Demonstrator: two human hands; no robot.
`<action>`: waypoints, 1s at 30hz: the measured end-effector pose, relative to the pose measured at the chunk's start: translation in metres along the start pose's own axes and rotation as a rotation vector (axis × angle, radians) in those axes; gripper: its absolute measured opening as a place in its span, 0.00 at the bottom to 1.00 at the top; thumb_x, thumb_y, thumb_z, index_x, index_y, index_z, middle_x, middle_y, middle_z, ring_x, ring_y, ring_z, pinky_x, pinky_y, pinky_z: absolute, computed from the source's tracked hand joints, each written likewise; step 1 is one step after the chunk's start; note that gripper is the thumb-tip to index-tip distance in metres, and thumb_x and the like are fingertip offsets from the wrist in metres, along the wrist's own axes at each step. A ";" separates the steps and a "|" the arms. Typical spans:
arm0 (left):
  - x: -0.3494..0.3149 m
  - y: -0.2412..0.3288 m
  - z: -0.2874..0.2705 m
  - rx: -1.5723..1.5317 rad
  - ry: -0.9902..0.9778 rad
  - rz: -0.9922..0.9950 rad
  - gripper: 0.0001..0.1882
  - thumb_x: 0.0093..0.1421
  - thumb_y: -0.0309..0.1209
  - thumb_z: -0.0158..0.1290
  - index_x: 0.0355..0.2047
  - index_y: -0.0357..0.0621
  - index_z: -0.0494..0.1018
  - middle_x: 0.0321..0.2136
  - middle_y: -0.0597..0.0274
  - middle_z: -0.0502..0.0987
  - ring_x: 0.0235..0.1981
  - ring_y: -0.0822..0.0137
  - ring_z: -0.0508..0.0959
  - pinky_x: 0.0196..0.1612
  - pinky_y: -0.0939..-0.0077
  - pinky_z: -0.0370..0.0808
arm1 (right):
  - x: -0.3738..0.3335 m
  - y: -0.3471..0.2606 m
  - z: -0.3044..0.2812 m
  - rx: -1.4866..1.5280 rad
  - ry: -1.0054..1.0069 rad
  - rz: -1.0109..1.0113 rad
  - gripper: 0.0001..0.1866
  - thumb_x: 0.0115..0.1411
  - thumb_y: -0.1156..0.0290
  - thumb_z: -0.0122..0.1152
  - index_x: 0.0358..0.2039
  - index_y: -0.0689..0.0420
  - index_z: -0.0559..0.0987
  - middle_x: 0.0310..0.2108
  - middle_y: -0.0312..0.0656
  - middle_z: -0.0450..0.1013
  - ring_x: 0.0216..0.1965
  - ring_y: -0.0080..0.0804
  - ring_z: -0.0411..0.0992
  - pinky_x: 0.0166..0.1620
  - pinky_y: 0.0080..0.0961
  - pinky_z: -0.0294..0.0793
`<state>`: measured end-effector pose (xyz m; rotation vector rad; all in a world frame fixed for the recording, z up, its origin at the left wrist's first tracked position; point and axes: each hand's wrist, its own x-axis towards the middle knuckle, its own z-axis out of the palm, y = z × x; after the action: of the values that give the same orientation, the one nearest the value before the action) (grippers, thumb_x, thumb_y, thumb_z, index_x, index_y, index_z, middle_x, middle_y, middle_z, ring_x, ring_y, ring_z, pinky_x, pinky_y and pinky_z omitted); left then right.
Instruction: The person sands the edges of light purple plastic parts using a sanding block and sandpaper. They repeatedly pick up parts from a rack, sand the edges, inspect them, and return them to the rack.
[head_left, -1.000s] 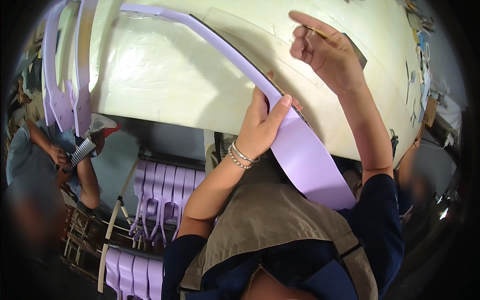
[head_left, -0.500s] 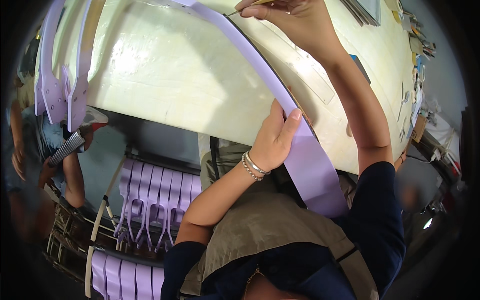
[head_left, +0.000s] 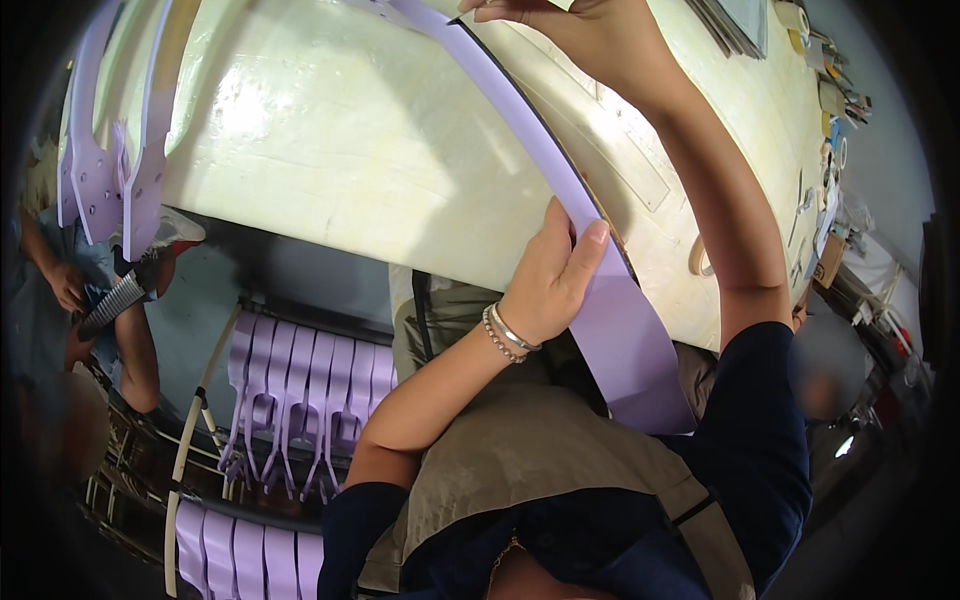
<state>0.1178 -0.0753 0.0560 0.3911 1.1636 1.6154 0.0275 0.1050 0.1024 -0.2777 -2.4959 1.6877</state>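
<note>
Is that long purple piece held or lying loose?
Held: the left hand clasps the long purple piece, with its thumb across the purple face.

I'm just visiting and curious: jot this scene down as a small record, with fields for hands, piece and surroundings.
Left hand: gripping the purple instrument near its middle
Right hand: at the neck's far end, partly cut off by the picture's edge; grip unclear
Piece: wide end near the person's body, neck slanting over the table
On the table, right: tape roll
Upper left: two purple necks
Lower left: rows of purple parts
</note>
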 end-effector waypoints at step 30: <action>0.004 -0.010 0.005 -0.176 0.036 -0.080 0.38 0.65 0.54 0.25 0.60 0.29 0.44 0.31 0.50 0.74 0.34 0.61 0.77 0.41 0.71 0.74 | -0.072 -0.015 -0.036 -0.300 -0.253 -0.148 0.07 0.44 0.69 0.66 0.27 0.54 0.81 0.27 0.31 0.76 0.30 0.25 0.68 0.36 0.22 0.68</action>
<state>0.1252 -0.0701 0.0492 0.1999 1.0406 1.6453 0.1039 0.1168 0.1305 0.1031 -2.8712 1.3654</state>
